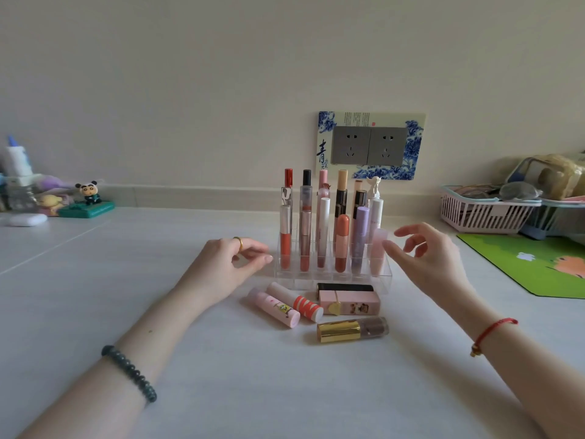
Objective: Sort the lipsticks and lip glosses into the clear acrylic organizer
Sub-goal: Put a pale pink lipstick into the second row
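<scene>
Organizer: the clear acrylic organizer [388, 278] stands mid-table on the white table [285, 391], at the far wall below a blue-and-white socket panel [370, 145].
Sorted: tall lip glosses [323, 229] stand upright in its slots in rows, with a pale pink gloss [378, 256] at the near right end.
Unsorted: five pieces lie flat just in front of it: a pink cartoon lipstick [273, 307], an orange-striped white lipstick [297, 302], a black lipstick [345, 287], a pink square lipstick [349, 303] touching it, and nearest me a gold-capped gloss [353, 330].
My left hand [228, 264]: loosely curled and holding nothing, thumb and forefinger close together at the organizer's left end; I cannot tell if it touches.
My right hand [433, 258]: fingers spread and relaxed, holding nothing, thumb tip right beside the pale pink gloss.
Surroundings: a pink basket [484, 213] and green mat [531, 264] far right, a panda figurine [88, 194] far left.
</scene>
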The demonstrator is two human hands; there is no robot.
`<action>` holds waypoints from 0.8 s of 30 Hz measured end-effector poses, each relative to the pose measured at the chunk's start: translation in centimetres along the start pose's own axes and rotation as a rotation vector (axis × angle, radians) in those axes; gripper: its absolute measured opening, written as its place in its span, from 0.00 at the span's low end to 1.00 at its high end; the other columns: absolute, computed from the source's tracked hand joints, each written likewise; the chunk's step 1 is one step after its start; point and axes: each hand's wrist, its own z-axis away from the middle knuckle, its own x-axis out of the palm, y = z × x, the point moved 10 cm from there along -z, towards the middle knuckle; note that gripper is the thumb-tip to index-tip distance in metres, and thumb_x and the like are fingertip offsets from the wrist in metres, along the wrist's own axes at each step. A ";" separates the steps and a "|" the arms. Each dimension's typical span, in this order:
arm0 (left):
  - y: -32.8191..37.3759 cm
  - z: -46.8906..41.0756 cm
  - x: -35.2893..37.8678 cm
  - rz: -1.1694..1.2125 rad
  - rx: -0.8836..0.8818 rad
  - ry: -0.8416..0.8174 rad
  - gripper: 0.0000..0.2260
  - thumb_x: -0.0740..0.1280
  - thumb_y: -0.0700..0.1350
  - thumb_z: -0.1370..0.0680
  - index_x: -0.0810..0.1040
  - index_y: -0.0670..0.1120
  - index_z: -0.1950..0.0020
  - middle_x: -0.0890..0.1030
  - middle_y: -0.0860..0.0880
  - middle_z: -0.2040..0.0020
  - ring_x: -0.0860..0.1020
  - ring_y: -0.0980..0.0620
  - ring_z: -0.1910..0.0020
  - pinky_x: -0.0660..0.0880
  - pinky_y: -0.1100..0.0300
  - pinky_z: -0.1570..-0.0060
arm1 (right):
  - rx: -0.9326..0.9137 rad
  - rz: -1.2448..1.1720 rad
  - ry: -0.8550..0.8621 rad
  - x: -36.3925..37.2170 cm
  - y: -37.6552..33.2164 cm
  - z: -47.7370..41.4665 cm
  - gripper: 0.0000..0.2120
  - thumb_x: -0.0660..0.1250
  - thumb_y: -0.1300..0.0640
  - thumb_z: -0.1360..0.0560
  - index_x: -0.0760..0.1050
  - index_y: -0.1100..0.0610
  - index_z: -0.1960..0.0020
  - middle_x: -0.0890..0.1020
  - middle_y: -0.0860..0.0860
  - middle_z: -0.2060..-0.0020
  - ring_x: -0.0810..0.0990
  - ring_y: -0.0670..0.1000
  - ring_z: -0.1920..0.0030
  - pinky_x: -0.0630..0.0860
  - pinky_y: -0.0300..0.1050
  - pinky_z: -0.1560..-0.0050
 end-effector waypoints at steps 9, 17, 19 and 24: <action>0.3 1.8 2.5 -0.073 0.019 -0.409 0.15 0.80 0.52 0.45 0.78 0.63 0.64 0.81 0.59 0.59 0.71 0.73 0.58 0.63 0.81 0.59 | -0.072 -0.033 0.010 -0.7 -1.4 0.2 0.08 0.70 0.53 0.32 0.75 0.52 0.54 0.75 0.47 0.68 0.71 0.46 0.69 0.67 0.38 0.70; -0.8 2.1 3.2 -0.102 0.015 -0.514 0.10 0.77 0.50 0.38 0.78 0.62 0.64 0.80 0.59 0.61 0.73 0.68 0.62 0.68 0.73 0.61 | -0.103 -0.022 0.001 -0.6 -2.0 0.4 0.07 0.70 0.54 0.31 0.75 0.52 0.54 0.75 0.47 0.68 0.71 0.46 0.70 0.67 0.37 0.69; -0.9 2.1 3.1 -0.086 0.011 -0.520 0.10 0.77 0.50 0.37 0.78 0.61 0.64 0.80 0.59 0.63 0.73 0.67 0.63 0.69 0.70 0.59 | -0.100 -0.024 0.004 -0.7 -1.9 0.4 0.07 0.70 0.54 0.31 0.75 0.52 0.54 0.74 0.46 0.69 0.71 0.46 0.70 0.67 0.37 0.69; -0.1 1.1 1.2 0.166 -0.004 -0.372 0.07 0.76 0.52 0.39 0.81 0.59 0.63 0.82 0.56 0.65 0.77 0.58 0.64 0.75 0.63 0.57 | -0.105 -0.016 0.005 -0.6 -2.0 0.5 0.07 0.70 0.55 0.31 0.75 0.52 0.54 0.75 0.46 0.69 0.71 0.46 0.70 0.66 0.37 0.70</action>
